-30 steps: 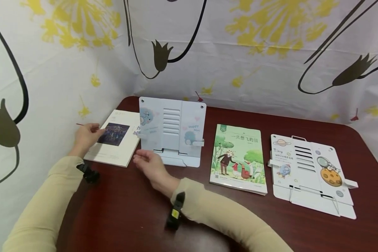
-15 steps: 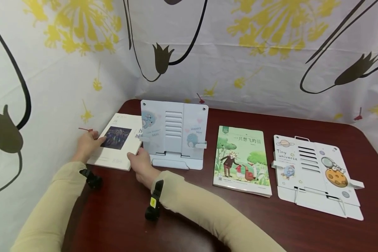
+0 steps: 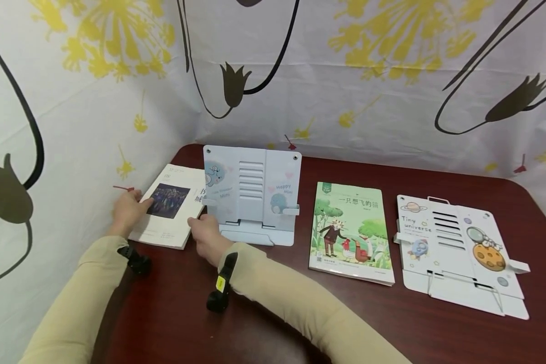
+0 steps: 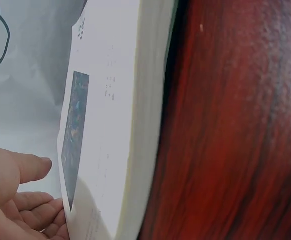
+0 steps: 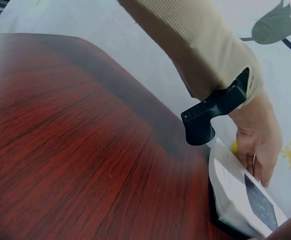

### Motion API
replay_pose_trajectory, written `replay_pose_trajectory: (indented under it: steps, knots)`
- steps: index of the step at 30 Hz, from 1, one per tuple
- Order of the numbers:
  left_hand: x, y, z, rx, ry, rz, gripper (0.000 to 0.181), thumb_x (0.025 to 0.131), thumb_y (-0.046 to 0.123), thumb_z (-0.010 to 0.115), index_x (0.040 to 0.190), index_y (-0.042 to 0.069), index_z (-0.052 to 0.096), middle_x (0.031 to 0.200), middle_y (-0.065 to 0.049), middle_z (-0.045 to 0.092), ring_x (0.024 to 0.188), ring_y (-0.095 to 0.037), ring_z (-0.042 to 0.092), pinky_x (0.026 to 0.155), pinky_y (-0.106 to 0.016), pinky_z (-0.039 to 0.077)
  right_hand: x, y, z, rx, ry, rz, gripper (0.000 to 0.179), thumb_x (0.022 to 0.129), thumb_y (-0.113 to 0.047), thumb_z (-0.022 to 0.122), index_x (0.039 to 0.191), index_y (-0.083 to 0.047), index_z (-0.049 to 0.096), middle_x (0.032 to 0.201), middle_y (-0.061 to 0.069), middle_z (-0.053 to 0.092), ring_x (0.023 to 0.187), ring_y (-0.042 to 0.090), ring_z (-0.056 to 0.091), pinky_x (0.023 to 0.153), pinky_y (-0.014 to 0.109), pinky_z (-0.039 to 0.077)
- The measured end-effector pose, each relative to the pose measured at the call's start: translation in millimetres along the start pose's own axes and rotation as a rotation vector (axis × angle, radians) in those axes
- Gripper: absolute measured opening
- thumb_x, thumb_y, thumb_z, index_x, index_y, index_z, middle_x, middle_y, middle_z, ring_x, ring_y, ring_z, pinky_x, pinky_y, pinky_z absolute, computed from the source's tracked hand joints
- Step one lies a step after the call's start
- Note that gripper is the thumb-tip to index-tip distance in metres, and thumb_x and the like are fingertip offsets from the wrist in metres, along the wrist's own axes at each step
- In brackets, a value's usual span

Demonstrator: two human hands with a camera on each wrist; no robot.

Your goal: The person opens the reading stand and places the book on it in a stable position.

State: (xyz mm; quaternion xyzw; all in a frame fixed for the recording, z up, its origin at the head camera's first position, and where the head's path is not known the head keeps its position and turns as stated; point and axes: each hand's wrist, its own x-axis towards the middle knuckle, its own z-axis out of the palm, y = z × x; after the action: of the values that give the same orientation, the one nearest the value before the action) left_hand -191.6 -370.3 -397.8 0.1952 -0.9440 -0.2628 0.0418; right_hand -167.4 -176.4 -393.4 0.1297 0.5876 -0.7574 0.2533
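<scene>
A white paperback book with a dark picture on its cover lies at the left of the table. My left hand holds its left edge. In the left wrist view the curled fingers meet that edge, while the thumb stands apart from the cover. My right hand is at the book's near right edge, thumb against it and its other fingers mostly hidden. Just right of the book, and covering part of its right side, stands a pale blue book stand.
A green picture book lies in the middle of the dark red table. Farther right, a white book stand with space drawings is folded low. Patterned white cloth hangs behind and on the left.
My right hand has moved left from in front of the blue stand to the white book's right edge. The book's near end has shifted slightly; my left hand stays at its left edge.
</scene>
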Motion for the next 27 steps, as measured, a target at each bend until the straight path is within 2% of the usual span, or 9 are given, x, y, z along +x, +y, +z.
replay_pose_trajectory:
  steps: [2,5,7,9,12,14,17,22,27]
  knots:
    - [-1.8,-0.3,-1.0,0.01,0.018,0.018,0.05,0.093,0.017,0.052,0.127,-0.018,0.045,0.125,-0.036,0.049,0.118,-0.05,0.045,0.097,-0.055,0.036,1.8,0,0,0.044,-0.006,0.017,0.05,0.094,-0.003,0.05,0.138,0.013,0.032,0.14,0.027,0.038,0.13,0.035,0.04,0.106,0.042,0.037]
    - [-5.5,-1.2,-2.7,0.036,0.028,0.064,0.031,0.092,0.016,0.053,0.103,-0.012,0.059,0.099,-0.031,0.061,0.094,-0.047,0.054,0.078,-0.05,0.043,3.3,1,0,0.1,-0.038,0.032,0.048,0.094,0.001,0.048,0.138,0.013,0.032,0.137,0.027,0.042,0.126,0.035,0.045,0.103,0.042,0.04]
    - [-8.1,-1.9,-3.2,0.044,0.024,0.084,0.024,0.091,0.015,0.053,0.084,-0.007,0.056,0.078,-0.023,0.057,0.078,-0.04,0.052,0.065,-0.042,0.039,2.6,3,0,0.12,-0.069,0.029,0.047,0.093,0.004,0.046,0.137,0.012,0.034,0.131,0.026,0.048,0.121,0.033,0.05,0.099,0.041,0.044]
    - [-9.6,-3.1,-2.6,0.052,0.017,0.086,0.025,0.091,0.014,0.054,0.072,-0.001,0.047,0.067,-0.013,0.048,0.069,-0.031,0.046,0.059,-0.035,0.031,1.7,4,-1,0.107,-0.099,0.02,0.044,0.092,0.006,0.045,0.136,0.009,0.039,0.122,0.023,0.055,0.113,0.031,0.056,0.094,0.041,0.048]
    - [-11.7,-4.6,-1.6,0.048,-0.01,0.036,0.021,0.092,0.011,0.05,0.082,-0.008,0.054,0.076,-0.022,0.055,0.077,-0.036,0.05,0.066,-0.04,0.038,-1.1,5,-3,0.079,-0.134,0.017,0.044,0.091,0.008,0.046,0.135,0.004,0.044,0.11,0.018,0.06,0.104,0.029,0.061,0.088,0.041,0.051]
    - [-12.8,-5.4,-1.3,0.036,-0.031,-0.019,0.027,0.091,0.008,0.046,0.1,-0.014,0.058,0.095,-0.032,0.058,0.089,-0.042,0.053,0.078,-0.047,0.043,-2.5,5,-4,0.049,-0.148,0.026,0.043,0.091,0.007,0.049,0.133,0.001,0.047,0.104,0.015,0.06,0.099,0.027,0.062,0.086,0.042,0.052]
    - [-16.3,-6.1,-2.8,-0.017,-0.061,-0.09,0.043,0.089,0.005,0.039,0.124,-0.019,0.046,0.123,-0.037,0.049,0.111,-0.045,0.048,0.095,-0.052,0.04,-4.9,5,-4,0.025,-0.162,0.036,0.043,0.09,0.006,0.053,0.132,-0.001,0.05,0.097,0.012,0.061,0.095,0.025,0.064,0.083,0.041,0.053]
    - [-22.5,-8.9,-7.4,-0.11,-0.061,-0.123,0.048,0.087,0.003,0.033,0.129,-0.021,0.04,0.125,-0.038,0.045,0.107,-0.041,0.048,0.092,-0.05,0.042,-9.1,3,-4,-0.015,-0.186,0.008,0.043,0.088,0.005,0.057,0.13,-0.004,0.053,0.089,0.009,0.061,0.084,0.021,0.064,0.078,0.04,0.055]
    - [-29.0,-8.2,-17.7,-0.201,-0.005,-0.137,0.051,0.089,0.004,0.032,0.134,-0.02,0.033,0.127,-0.039,0.043,0.109,-0.04,0.047,0.087,-0.046,0.044,-15.6,-1,-3,-0.075,-0.204,-0.059,0.041,0.086,0.007,0.059,0.125,-0.006,0.059,0.08,0.005,0.058,0.073,0.017,0.063,0.072,0.039,0.057]
